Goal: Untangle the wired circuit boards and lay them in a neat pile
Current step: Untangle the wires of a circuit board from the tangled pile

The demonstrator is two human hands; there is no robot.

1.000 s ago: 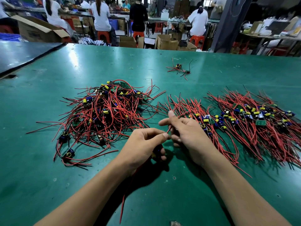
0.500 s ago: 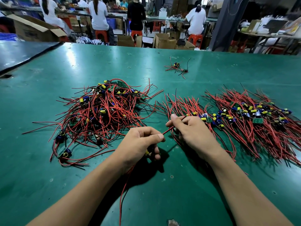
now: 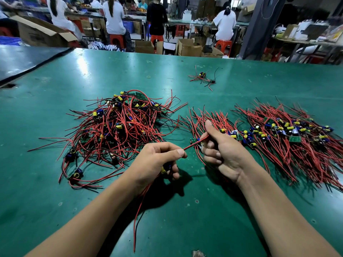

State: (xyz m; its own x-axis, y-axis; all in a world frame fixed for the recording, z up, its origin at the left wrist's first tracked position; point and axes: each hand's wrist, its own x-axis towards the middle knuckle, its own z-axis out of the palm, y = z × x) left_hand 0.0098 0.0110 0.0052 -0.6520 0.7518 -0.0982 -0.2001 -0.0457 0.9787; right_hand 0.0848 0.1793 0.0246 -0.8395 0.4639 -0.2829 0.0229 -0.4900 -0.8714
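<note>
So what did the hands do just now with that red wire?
The left hand and the right hand pulled a little apart, each to its own side, so the red wire they both pinch now stretches straight between them. Neither let go. The tangled heap, the neat pile and the small far bunch stayed put.

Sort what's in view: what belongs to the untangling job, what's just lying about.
Job: tangled heap; neat pile; red wire pinched between left hand and right hand.
Lying about: yellowish ring on the green table; cardboard boxes beyond it.
</note>
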